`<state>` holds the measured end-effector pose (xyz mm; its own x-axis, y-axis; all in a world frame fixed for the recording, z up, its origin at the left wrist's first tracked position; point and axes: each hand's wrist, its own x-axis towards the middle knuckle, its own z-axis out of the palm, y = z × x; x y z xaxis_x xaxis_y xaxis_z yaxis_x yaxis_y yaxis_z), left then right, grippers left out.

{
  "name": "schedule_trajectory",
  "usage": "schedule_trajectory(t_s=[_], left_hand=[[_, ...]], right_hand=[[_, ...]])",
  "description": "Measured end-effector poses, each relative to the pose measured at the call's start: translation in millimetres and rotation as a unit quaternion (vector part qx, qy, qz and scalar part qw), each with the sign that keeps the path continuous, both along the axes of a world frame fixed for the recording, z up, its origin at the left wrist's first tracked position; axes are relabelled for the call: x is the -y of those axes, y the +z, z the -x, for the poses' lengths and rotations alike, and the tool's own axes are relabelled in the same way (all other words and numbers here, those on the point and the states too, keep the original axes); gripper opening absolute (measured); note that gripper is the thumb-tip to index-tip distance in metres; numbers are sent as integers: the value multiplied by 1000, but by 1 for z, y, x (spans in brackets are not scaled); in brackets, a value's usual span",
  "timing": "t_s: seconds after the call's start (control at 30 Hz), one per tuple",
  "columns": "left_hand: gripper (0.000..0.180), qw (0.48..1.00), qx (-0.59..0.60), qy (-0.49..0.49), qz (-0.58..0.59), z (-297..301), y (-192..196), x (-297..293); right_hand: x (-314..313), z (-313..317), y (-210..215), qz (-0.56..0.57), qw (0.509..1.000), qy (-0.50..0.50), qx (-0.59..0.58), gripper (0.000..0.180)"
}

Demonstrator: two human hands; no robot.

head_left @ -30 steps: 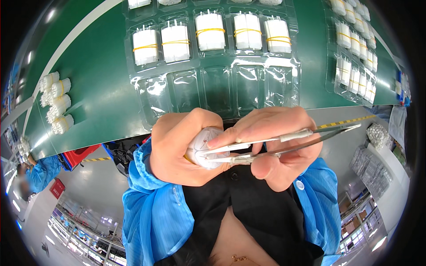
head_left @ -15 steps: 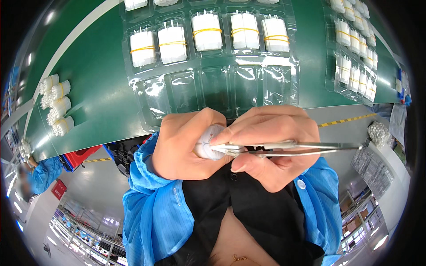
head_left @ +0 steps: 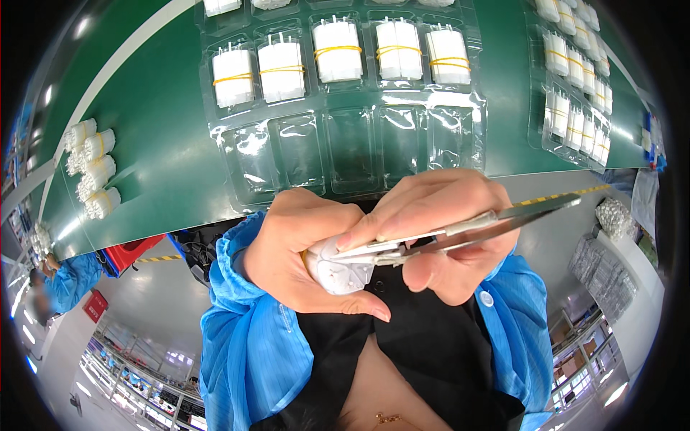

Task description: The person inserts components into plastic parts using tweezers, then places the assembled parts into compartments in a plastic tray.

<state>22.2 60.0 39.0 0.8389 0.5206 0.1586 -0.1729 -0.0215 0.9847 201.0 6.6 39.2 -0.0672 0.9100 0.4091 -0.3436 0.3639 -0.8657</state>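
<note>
The left hand (head_left: 287, 244) holds a white bundle (head_left: 341, 279) near the centre of the view, just below the near edge of the green counter (head_left: 165, 158). Its fingers are clamped around the bundle, except one digit, which stretches apart toward 4 o'clock. The bundle's long axis seems to lie roughly from 9 to 3 o'clock, with the end face turned to 3 or 4 o'clock and partly up to the camera; most of its body is hidden in the palm.

The right hand (head_left: 453, 201) has its fingers clamped on metal tweezers (head_left: 478, 235). The tweezers' long axis is slanted: the rear end points between 2 and 3 o'clock, the tips between 8 and 9. Their two arms stand apart, and the tips are at the end face; I cannot tell if both touch it.

At 12 o'clock, a clear plastic tray (head_left: 345, 97) carries a row of banded bundles (head_left: 338, 67), prongs toward 12 o'clock. More white bundles (head_left: 97, 172) lie between 9 and 10 o'clock. A red sign (head_left: 94, 305) near 8 o'clock bears pale writing, too small to read.
</note>
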Motion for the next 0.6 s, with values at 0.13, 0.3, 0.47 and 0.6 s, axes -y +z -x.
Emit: schedule_trajectory(t_s=[0.13, 0.3, 0.47, 0.6], left_hand=[[48, 1000, -3, -11, 5, 2, -1, -1], [47, 1000, -27, 13, -2, 0, -2, 5], [45, 998, -59, 28, -22, 1, 2, 3], [42, 998, -24, 54, 12, -1, 4, -1]], right_hand=[[8, -6, 2, 78, 997, 21, 22, 31], [0, -1, 5, 4, 998, -23, 61, 27], [-2, -4, 2, 7, 998, -1, 68, 34], [4, -7, 0, 22, 1000, -10, -17, 38]])
